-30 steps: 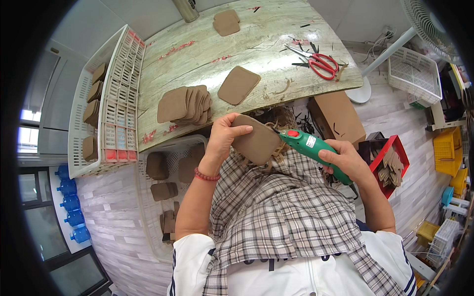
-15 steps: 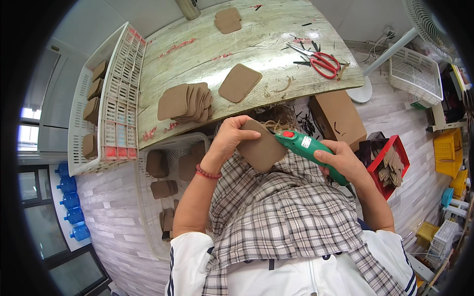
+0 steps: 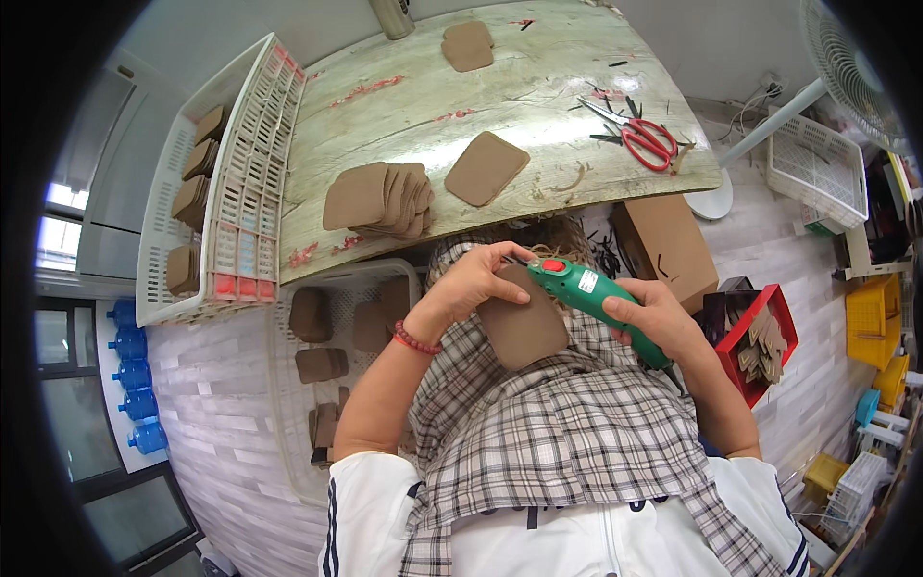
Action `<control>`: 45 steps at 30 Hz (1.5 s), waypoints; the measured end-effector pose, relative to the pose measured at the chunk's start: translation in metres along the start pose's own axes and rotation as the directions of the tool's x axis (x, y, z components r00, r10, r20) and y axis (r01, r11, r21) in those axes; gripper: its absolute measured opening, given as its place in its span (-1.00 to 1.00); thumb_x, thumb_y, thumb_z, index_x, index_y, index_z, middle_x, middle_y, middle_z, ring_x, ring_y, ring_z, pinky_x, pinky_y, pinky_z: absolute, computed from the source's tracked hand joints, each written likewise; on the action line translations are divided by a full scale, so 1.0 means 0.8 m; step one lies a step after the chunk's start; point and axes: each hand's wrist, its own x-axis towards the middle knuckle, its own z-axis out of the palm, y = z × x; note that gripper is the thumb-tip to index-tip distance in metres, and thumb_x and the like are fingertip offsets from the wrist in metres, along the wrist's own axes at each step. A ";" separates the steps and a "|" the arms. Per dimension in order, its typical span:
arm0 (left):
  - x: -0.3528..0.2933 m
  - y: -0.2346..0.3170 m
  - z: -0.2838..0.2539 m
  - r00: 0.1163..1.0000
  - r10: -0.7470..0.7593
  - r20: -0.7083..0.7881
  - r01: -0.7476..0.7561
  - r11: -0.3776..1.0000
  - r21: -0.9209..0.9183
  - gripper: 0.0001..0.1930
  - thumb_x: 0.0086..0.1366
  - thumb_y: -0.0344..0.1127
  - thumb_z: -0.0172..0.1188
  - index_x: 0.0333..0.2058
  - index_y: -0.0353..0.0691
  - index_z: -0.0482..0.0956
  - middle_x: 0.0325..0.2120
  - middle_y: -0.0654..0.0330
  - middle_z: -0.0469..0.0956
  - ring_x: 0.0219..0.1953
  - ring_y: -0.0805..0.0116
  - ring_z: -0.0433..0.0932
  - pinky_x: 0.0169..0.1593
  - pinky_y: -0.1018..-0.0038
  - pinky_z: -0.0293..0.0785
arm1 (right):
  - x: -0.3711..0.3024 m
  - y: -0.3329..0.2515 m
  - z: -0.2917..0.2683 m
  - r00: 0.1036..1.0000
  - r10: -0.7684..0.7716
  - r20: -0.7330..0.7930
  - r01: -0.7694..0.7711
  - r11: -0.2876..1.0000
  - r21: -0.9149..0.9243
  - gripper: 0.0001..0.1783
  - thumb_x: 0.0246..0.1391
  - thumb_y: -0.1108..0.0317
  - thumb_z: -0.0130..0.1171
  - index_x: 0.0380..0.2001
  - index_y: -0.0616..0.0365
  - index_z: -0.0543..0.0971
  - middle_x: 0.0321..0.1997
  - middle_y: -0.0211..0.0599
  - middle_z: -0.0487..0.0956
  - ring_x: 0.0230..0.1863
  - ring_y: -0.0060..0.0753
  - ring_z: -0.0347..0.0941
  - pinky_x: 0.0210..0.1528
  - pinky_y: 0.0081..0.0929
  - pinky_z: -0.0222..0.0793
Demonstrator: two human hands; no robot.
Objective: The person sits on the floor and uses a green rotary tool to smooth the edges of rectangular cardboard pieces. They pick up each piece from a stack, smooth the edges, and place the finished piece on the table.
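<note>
My left hand (image 3: 473,286) pinches a flat brown piece with rounded corners (image 3: 524,332) at its upper end, thumb on the face. The piece hangs over my checked apron (image 3: 548,433). In my right hand (image 3: 656,317) is a green handheld power tool (image 3: 586,293) with a red button, its fingers wrapped around the body. The tool's tip points at the upper end of the piece, close to my left fingertips; I cannot tell whether it touches. On the table (image 3: 385,115), beyond my hands, lie a stack of similar brown pieces (image 3: 380,197) and a single piece (image 3: 487,168).
Red-handled scissors (image 3: 646,142) lie at the table's right among dark scraps. White baskets with brown pieces stand left (image 3: 245,183) and below the table edge (image 3: 279,385). A cardboard box (image 3: 665,250) and a red bin (image 3: 784,327) are on the right, near a fan (image 3: 846,67).
The brown piece has tilted and come lower, and the tool's tip has shifted to its upper end, near my left fingers. The whole view has shifted slightly.
</note>
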 end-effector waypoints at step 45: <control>0.121 0.008 0.021 0.594 0.416 -0.689 -0.768 0.548 -0.332 -0.73 0.24 -0.55 0.18 -0.09 -0.29 0.40 -0.14 0.18 0.52 -0.11 0.33 0.53 0.03 0.36 0.50 | 0.004 0.026 -0.020 0.869 -0.196 -0.454 0.207 0.978 -0.025 -0.63 0.11 0.14 0.24 -0.23 0.29 0.57 -0.56 -0.49 0.45 -0.59 -0.71 0.33 -0.55 -0.65 0.28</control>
